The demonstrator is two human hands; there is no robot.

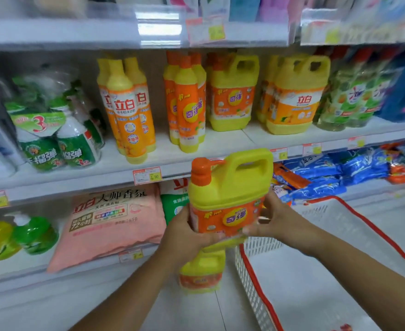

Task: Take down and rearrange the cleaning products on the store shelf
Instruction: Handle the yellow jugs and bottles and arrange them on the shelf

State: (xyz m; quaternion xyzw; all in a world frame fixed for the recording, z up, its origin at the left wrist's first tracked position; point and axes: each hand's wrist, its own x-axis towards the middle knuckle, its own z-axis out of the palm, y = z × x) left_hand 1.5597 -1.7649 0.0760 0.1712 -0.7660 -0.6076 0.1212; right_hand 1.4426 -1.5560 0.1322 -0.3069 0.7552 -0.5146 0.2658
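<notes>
- L hand & R hand, nearest: both grip the jug low on its body. L fingers curl round the left side and under the btm edge; R fingers wrap the right side w/ thumb at the front. Neither is on the handle, so the wt sits above the grip. My guess is a slick label lets it tip fwd or slide out.
- Shelf: mid level. The jug hangs in front of its lip, not on it. If it goes up there, a low lift prob bangs the base on the lip.
- Basket: just R of the jug, by the R forearm. An elbow swing could shove it or catch the rim.
- Jug: upright w/ a slight lean, in the air, below shelf level.
- Shelf jugs: same brand, bare shelf in front of them. Pushing in too hard may knock them back.
- Floor jug: stands right under the held one, top hidden by the L wrist. A drop lands on it, and either could crack or topple.
- Bottles: tall, slim, bunched just L of the shelf jugs. A sideways nudge prob topples them.
- Cap: orange pump on the jug's top L, near the lip, so it could snag.
- Tag: on the lip just L of the cap, easy to scrape off.
</notes>
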